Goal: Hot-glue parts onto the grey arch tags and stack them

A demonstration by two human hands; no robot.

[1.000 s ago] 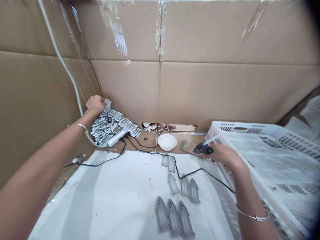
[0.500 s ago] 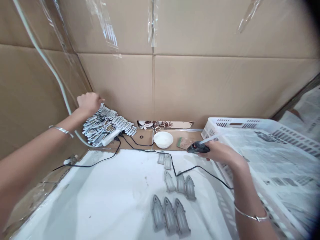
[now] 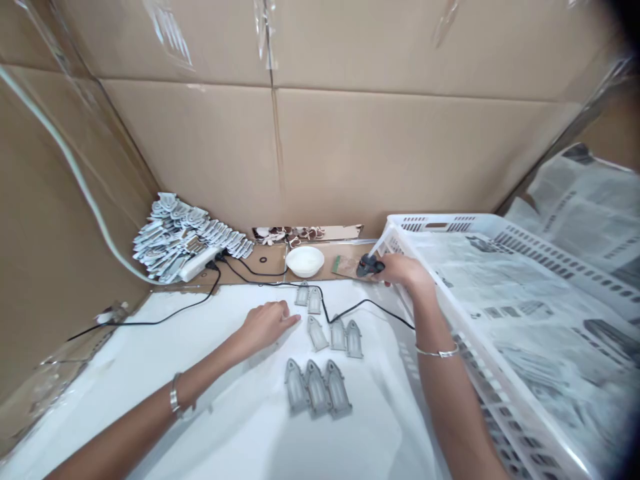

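Observation:
My right hand (image 3: 400,269) grips a black hot glue gun (image 3: 370,265) with a pale glue stick (image 3: 379,243) standing out of it, beside the near-left corner of the basket's far end. Low over the white tabletop (image 3: 200,373) is my left hand (image 3: 267,325), its fingers loosely bent, the thumb side apart, and no object showing in it. Just right of that hand lie small grey boat-shaped plastic pieces (image 3: 317,333) in rows. Three larger-looking grey pieces (image 3: 316,388) lie side by side closer to me.
A heap of grey-white pieces (image 3: 175,233) stands at the back left behind a white power strip (image 3: 200,263). A black cable (image 3: 273,285) crosses the table. Further back are a white bowl (image 3: 305,261) and a small bag (image 3: 345,267). A newspaper-lined white basket (image 3: 400,233) fills the right.
My left hand has come from the heap at the back left to the middle of the table. My right hand still holds the glue gun, now over the small bag. The view has shifted.

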